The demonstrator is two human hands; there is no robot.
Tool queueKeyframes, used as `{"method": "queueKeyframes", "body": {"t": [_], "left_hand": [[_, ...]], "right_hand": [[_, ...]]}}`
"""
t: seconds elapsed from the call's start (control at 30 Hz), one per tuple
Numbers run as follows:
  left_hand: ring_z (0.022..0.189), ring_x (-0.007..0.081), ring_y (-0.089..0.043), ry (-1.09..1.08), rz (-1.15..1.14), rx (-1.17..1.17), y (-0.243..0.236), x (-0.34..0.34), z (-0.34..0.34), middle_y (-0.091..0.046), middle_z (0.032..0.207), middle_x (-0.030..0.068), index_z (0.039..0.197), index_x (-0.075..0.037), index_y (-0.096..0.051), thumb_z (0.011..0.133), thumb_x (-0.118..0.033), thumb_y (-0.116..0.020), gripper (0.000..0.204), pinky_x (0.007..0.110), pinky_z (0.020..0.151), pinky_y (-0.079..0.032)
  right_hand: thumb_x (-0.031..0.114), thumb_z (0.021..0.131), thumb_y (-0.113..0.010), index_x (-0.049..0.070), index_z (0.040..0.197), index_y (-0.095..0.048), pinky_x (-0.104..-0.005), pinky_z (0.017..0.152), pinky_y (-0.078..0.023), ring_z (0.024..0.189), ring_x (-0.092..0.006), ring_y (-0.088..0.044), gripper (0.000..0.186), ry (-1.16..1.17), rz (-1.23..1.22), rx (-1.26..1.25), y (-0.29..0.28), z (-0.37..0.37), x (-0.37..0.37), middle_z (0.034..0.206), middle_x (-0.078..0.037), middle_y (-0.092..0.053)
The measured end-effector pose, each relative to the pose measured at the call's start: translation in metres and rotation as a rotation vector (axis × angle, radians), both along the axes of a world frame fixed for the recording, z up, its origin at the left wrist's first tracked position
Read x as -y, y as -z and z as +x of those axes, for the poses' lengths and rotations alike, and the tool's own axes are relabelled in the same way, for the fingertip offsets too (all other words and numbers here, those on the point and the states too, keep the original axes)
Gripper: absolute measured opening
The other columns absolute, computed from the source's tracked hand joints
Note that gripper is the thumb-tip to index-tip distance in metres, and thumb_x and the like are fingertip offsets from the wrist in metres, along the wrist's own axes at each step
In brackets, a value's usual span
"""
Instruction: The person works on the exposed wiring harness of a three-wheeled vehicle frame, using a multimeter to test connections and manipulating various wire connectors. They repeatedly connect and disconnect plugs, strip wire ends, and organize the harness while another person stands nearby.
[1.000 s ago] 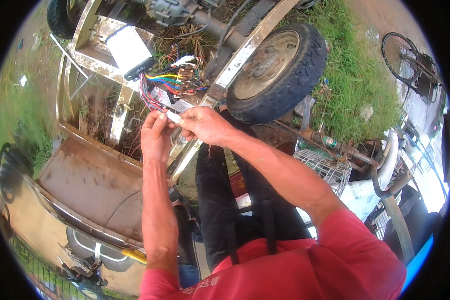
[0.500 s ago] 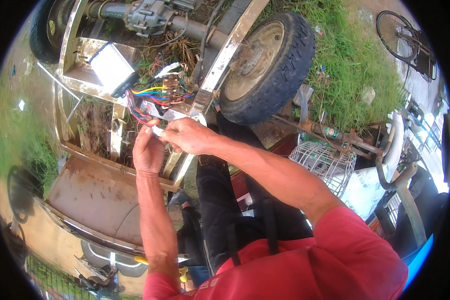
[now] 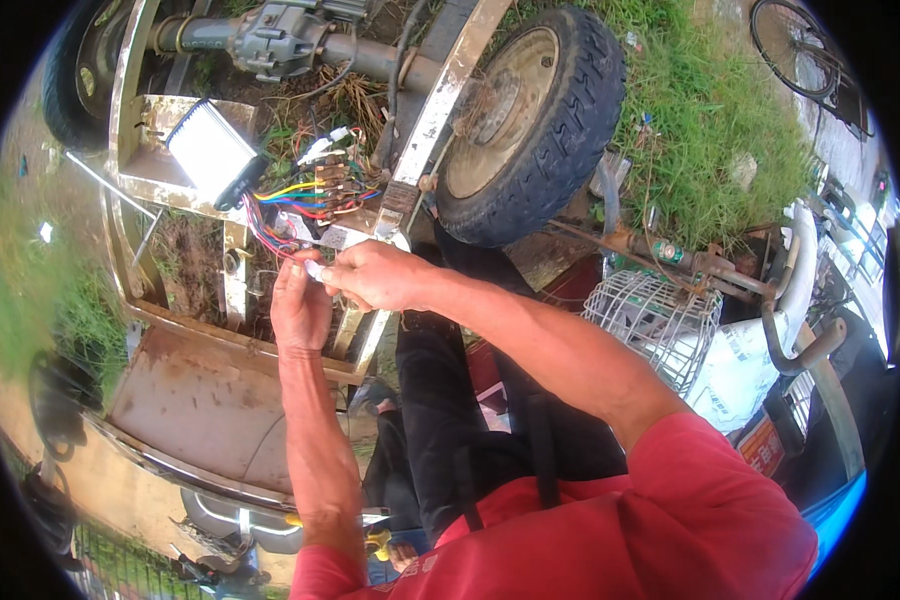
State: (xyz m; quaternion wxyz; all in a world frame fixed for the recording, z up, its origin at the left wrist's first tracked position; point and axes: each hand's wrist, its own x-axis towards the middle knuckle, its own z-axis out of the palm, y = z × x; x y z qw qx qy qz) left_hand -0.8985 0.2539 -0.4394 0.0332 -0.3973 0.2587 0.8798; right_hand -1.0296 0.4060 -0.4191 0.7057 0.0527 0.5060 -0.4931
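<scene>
My left hand (image 3: 298,312) is closed in a pinch on thin wires (image 3: 278,243) that run down from a silver finned controller box (image 3: 210,155). Close against it, my right hand (image 3: 378,277) grips a small white connector-like piece (image 3: 314,270) between thumb and fingers. Its exact shape is partly covered by the fingertips. Just above the hands, thicker yellow, blue, red and green cables (image 3: 295,190) lead from the box to a brown terminal block (image 3: 338,185) resting on the frame.
A rusty white metal frame (image 3: 440,105) surrounds the work, with a grey axle (image 3: 280,40) and a knobby tyre (image 3: 560,130) beyond. On the right are a wire basket (image 3: 650,325) and a handlebar (image 3: 805,350). A brown panel (image 3: 195,405) lies at lower left.
The view has shifted slightly, so the frame and box appear a little farther left. Both hands keep their pinch, with only slight finger movement around the white piece.
</scene>
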Motion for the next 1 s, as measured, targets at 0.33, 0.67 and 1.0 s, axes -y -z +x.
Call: {"method": "queueKeyframes", "body": {"t": [0.33,0.67,1.0], "left_hand": [[0.091,0.0167,-0.062,0.097,-0.114,0.021,0.011,0.004,0.006,-0.069,0.103,0.0071,0.122,0.001,-0.063,0.103,-0.018,-0.064,0.026,0.033,0.086,-0.050],[0.086,0.0177,-0.068,0.221,-0.219,0.107,0.006,0.013,0.003,-0.072,0.102,0.0107,0.121,0.005,-0.066,0.102,-0.008,-0.063,0.024,0.031,0.080,-0.057],[0.080,0.0126,-0.063,0.159,-0.171,0.087,0.010,0.016,0.006,-0.070,0.097,0.0073,0.124,0.005,-0.067,0.101,-0.010,-0.065,0.027,0.027,0.079,-0.052]], "right_hand": [[0.037,0.106,-0.059,-0.004,0.094,-0.069,-0.0292,0.048,-0.038,0.054,-0.0098,-0.050,0.043,0.118,-0.019,0.081,0.004,-0.003,-0.003,0.066,0.000,-0.054],[0.041,0.105,-0.059,0.000,0.095,-0.073,-0.0299,0.053,-0.040,0.056,-0.0097,-0.051,0.044,0.074,-0.007,0.111,0.018,0.000,-0.008,0.069,0.000,-0.058],[0.036,0.106,-0.059,-0.002,0.101,-0.069,-0.0255,0.050,-0.035,0.054,-0.0065,-0.042,0.040,0.229,-0.048,0.234,0.024,0.017,-0.001,0.066,0.004,-0.048]]}}
